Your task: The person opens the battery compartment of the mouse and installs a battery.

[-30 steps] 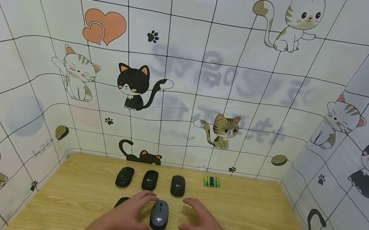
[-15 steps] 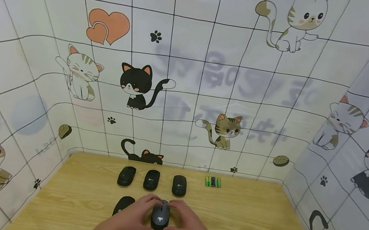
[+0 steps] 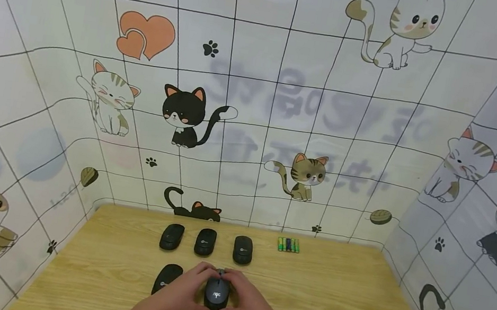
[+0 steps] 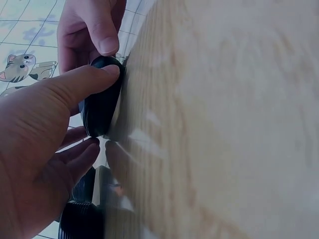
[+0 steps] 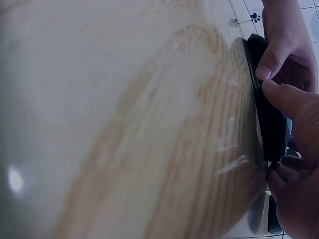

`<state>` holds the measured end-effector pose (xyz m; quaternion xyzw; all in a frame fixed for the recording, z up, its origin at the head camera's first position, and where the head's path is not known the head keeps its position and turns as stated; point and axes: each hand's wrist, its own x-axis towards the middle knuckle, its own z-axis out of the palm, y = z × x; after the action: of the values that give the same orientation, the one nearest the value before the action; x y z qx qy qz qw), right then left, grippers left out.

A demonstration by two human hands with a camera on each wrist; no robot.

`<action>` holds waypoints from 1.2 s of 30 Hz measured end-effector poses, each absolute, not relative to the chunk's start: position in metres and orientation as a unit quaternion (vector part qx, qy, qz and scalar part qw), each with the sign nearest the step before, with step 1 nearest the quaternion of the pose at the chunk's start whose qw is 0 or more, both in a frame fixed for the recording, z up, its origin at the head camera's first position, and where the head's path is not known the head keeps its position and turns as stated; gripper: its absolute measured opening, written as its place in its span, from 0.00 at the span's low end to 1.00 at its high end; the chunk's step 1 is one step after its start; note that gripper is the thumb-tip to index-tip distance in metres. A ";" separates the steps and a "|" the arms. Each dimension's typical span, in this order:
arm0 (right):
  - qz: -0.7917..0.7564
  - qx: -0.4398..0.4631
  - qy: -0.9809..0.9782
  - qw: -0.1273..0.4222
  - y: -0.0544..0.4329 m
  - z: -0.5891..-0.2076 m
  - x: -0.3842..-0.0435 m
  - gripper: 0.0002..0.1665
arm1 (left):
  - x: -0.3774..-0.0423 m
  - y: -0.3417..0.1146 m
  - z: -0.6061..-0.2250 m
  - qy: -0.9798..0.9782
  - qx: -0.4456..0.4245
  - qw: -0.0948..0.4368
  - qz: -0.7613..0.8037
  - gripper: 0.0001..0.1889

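A dark grey computer mouse (image 3: 216, 295) with a white logo lies on the wooden table between both hands. My left hand (image 3: 183, 291) grips its left side, thumb at the rear end and fingertips at the front. On the opposite side my right hand (image 3: 251, 304) holds it the same way. In the left wrist view the left thumb presses on the near end of the mouse (image 4: 99, 109), and the fingers reach its far end. From the right wrist, the mouse (image 5: 271, 127) shows as a dark side, with the thumbs close together at its rear. Its underside is hidden.
Left of the left hand lies a black mouse (image 3: 167, 277), partly covered by that hand. Three more black mice, the middle one (image 3: 205, 242) among them, stand in a row behind. A row of several green and blue batteries (image 3: 289, 244) lies at the back right of the table (image 3: 343, 298).
Both hands were apart from the grey mouse at first. They have come inward and now hold it from both sides. The mouse has hardly moved.
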<state>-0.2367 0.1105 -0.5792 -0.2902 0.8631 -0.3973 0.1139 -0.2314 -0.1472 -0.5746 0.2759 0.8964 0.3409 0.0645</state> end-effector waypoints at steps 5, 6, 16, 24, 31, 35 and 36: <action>-0.390 -0.296 0.865 0.109 0.111 -0.580 -0.238 0.44 | -0.230 -0.146 -0.575 0.894 0.270 0.066 0.352 0.37; -0.393 -0.300 0.863 0.105 0.112 -0.579 -0.239 0.44 | -0.230 -0.146 -0.575 0.892 0.269 0.066 0.358 0.37; -0.465 -0.333 0.819 0.054 0.120 -0.563 -0.234 0.39 | -0.227 -0.147 -0.571 0.867 0.266 0.038 0.421 0.33; -0.506 -0.327 0.797 0.040 0.128 -0.554 -0.235 0.39 | -0.226 -0.140 -0.567 0.852 0.263 -0.006 0.452 0.34; -0.505 -0.321 0.801 0.031 0.137 -0.550 -0.235 0.41 | -0.226 -0.132 -0.565 0.839 0.280 -0.053 0.463 0.34; -0.510 -0.310 0.802 0.036 0.140 -0.549 -0.232 0.41 | -0.226 -0.129 -0.565 0.833 0.298 -0.064 0.461 0.34; -0.511 -0.307 0.802 0.037 0.141 -0.549 -0.231 0.40 | -0.226 -0.128 -0.565 0.833 0.303 -0.068 0.458 0.34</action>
<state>-0.2312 0.1411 -0.5486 -0.3069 0.8023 -0.5107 0.0365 -0.2263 -0.1279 -0.5654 0.3034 0.8327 0.4582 -0.0678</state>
